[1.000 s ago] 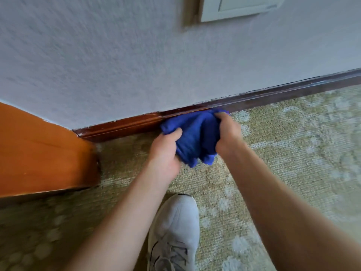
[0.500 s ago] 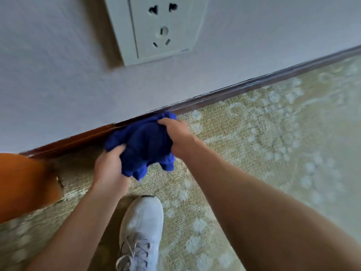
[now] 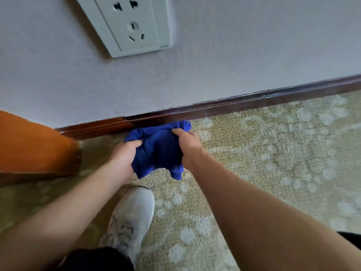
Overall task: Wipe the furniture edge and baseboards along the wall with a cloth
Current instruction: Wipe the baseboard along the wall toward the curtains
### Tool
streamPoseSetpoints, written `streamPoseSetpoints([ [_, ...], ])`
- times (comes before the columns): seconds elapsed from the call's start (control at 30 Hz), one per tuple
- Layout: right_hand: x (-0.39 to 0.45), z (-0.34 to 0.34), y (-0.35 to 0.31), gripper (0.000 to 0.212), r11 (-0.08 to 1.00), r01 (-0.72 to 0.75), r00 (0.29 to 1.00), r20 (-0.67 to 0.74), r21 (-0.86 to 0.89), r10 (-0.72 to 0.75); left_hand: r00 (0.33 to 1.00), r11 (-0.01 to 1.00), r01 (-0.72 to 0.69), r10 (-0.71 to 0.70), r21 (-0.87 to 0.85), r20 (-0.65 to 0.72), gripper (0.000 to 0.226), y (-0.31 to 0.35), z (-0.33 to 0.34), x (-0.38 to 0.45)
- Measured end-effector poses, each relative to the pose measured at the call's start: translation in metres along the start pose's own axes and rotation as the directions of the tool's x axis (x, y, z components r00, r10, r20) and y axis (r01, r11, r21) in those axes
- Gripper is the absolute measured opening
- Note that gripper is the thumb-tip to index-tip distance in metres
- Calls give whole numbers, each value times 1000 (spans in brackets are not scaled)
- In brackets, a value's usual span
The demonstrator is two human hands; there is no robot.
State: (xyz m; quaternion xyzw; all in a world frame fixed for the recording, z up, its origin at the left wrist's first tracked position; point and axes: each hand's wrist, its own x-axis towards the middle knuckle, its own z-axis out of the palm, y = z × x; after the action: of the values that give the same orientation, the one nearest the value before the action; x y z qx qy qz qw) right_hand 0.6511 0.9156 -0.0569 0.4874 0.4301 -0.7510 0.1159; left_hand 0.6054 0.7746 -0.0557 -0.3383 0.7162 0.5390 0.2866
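- Gripping a bunched blue cloth (image 3: 158, 151) from both sides, the left hand (image 3: 122, 160) and the right hand (image 3: 188, 146) curl their fingers into its folds.
- Head view: the cloth's upper edge lies at the foot of the dark wooden baseboard (image 3: 244, 103), which runs along the white wall (image 3: 234, 45); whether the two touch cannot be told.
- An orange-brown furniture edge (image 3: 35, 145) stands left of the hands, against the baseboard.
- A white wall socket (image 3: 130, 24) sits above the cloth.
- A white sneaker (image 3: 130, 220) rests on the patterned beige carpet (image 3: 273, 153), below the cloth.
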Motion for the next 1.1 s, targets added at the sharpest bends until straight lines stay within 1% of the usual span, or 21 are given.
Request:
streamPoseSetpoints([
  [0.07,-16,-14,-10,30,999,-3,1000,6,-52,3,999,998,-47,46,44,11,11,7,-3,-25],
  [0.1,-24,-20,-16,35,998,2,1000,11,-66,-1,998,998,-67,66,20,23,16,10,-1,-40],
  [0.17,-29,-28,-28,39,996,23,1000,17,-90,-22,996,996,-85,84,-29,-20,8,12,10,-61],
  [0.2,-26,-31,-33,35,995,46,999,11,-93,-45,995,994,-93,91,-50,-36,14,11,17,-62],
  [0.27,-20,-33,-42,29,993,80,997,-3,-87,-81,996,991,-81,78,-107,-35,10,4,30,-57],
  [0.33,-5,-33,-42,21,982,82,997,4,-169,-83,998,981,-28,17,-194,-58,27,-6,38,-38],
  [0.4,17,-32,-32,18,965,76,997,42,-249,-68,993,967,-29,-1,-255,-116,33,-9,42,-19],
  [0.47,34,-26,-26,21,973,73,992,116,-220,-48,984,956,-81,32,-282,-174,39,-10,42,3],
  [0.57,41,-19,-23,10,988,96,981,180,-119,-73,987,945,-81,32,-318,-157,47,-10,45,22],
  [0.6,43,-24,-25,10,992,109,983,155,-70,-97,991,944,-75,34,-320,-132,42,-9,52,22],
  [0.63,43,-32,-27,10,993,117,990,81,-1,-116,993,955,-85,57,-284,-106,34,-6,62,17],
  [0.67,45,-44,-30,9,987,122,992,-29,105,-119,995,967,-94,81,-236,-62,27,-3,76,12],
  [0.73,52,-68,-37,7,943,202,951,-284,263,-125,995,986,-75,83,-151,49,17,3,110,2],
  [0.77,54,-76,-41,5,929,250,924,-353,272,-145,994,986,-79,88,-145,56,13,4,124,-3],
  [0.8,57,-76,-42,2,929,267,914,-374,255,-159,994,981,-96,103,-168,34,11,3,131,-7],
  [0.83,57,-70,-40,5,942,262,918,-355,208,-176,994,971,-114,112,-208,-22,10,-1,129,-8],
  [0.87,55,-59,-34,8,959,241,938,-288,149,-191,990,957,-124,101,-264,-99,11,-5,118,-6],
  [0.93,48,-33,-19,19,981,191,980,-54,14,-190,976,916,-99,14,-388,-216,19,-12,84,4],
  [0.97,42,-20,-12,30,984,172,983,70,-36,-169,970,902,-70,-38,-426,-240,23,-13,65,10],
  [1.0,38,-9,-6,34,984,164,977,148,-68,-152,965,891,-60,-64,-451,-255,23,-11,48,14],
  [1.1,36,2,-5,20,993,115,980,158,21,-117,942,867,-206,50,-454,-331,12,4,34,17],
])
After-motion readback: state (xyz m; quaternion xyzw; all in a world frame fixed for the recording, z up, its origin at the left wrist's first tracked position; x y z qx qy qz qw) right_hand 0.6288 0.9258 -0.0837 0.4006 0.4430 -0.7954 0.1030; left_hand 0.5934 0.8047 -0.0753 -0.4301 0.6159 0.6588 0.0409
